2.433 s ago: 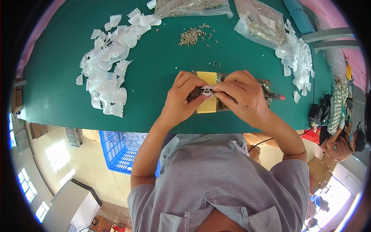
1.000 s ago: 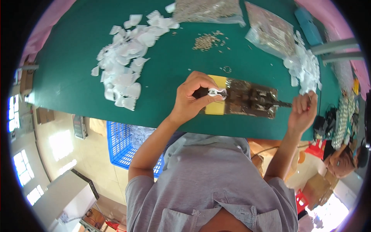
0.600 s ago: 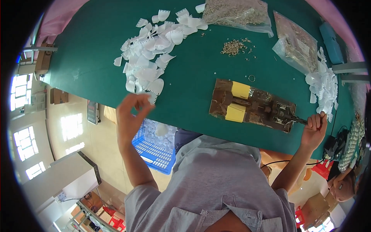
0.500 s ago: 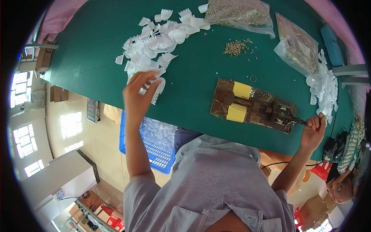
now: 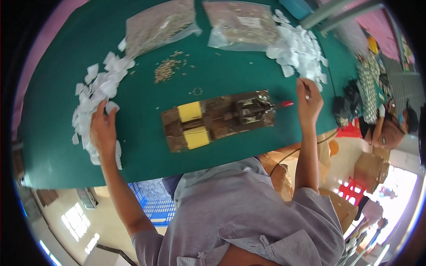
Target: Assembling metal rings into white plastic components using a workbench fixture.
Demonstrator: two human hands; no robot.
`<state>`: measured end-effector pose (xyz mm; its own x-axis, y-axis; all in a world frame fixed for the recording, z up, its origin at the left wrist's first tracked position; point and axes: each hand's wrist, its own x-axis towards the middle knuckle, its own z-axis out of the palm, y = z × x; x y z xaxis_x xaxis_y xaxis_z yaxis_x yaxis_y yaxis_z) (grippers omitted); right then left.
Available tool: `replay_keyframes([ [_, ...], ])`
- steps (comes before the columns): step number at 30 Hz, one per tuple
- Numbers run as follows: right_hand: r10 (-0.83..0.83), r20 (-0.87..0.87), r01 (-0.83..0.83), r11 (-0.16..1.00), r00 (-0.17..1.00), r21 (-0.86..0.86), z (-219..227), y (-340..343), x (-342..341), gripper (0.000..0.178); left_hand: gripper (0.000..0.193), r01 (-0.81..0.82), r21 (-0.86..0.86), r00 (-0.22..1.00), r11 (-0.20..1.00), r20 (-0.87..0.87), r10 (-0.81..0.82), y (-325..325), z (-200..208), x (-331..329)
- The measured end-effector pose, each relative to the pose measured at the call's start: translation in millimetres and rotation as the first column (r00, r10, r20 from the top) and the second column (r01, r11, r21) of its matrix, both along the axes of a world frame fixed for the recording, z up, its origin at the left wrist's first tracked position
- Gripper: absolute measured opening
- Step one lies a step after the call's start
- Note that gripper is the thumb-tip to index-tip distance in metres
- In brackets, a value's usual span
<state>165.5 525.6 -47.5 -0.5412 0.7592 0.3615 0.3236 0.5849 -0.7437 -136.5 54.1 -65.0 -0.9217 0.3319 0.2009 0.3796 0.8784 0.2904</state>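
My left hand (image 5: 103, 131) reaches over a pile of white, curved pieces with toothed edges (image 5: 105, 86) at the left. Its thumb and index finger are apart, and a white piece (image 5: 112, 107) shows between their tips. My right hand (image 5: 309, 104) is at the lower edge of a second white pile (image 5: 301, 51). Its fingers are curled together, and what they hold, if anything, is hidden. Between my hands lies a brown taped board (image 5: 217, 113) with two yellow pads (image 5: 190, 111) and a metal clamp mechanism (image 5: 253, 111). Its red-tipped handle (image 5: 286, 104) stands apart from my right hand.
Small brass-coloured bits (image 5: 165, 71) lie heaped beyond the board, near a thin ring (image 5: 197, 91). Two clear bags (image 5: 162, 24) of small parts rest at the far side. Grey metal bars (image 5: 339, 15) cross the far right. A blue basket (image 5: 155, 208) stands below the table edge.
My right hand has let go of the red-tipped handle and moved to the right-hand white pile. My left hand stays at the left pile. The whole view has turned and shifted right.
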Motion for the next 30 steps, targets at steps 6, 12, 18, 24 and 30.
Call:
replay_keyframes([
  [6, -0.080, 0.478, -0.111, 0.927, 0.874, 0.358, -18.5, 45.3, -21.7, 0.042, 0.038, 0.131, 0.141, 0.991, 0.981, -0.003, -0.131, 1.8, -8.6, -9.6],
  [12, 0.016, 0.495, -0.270, 0.854, 0.869, 0.446, -50.9, 140.3, 7.7, 0.031, 0.024, 0.142, 0.312, 0.986, 0.939, -0.130, -0.106, 33.1, 9.4, 9.1],
  [18, 0.310, 0.343, -0.343, 0.938, 0.887, 0.039, -22.4, 94.7, -16.0, 0.032, 0.020, -0.089, 0.746, 0.917, 0.660, 0.320, -0.239, 27.6, 67.3, 94.6],
  [24, 0.707, -0.132, -0.663, 0.558, 0.695, -0.499, 36.8, 0.0, -46.9, 0.049, 0.017, 0.090, 0.953, 0.761, 0.289, 0.122, -0.638, 98.4, 47.6, 200.3],
  [30, 0.601, 0.276, -0.573, 0.799, 0.750, -0.182, 35.4, -45.2, -66.2, 0.031, 0.012, 0.351, 0.647, 0.875, 0.677, 0.032, -0.484, 86.6, 32.9, 200.3],
])
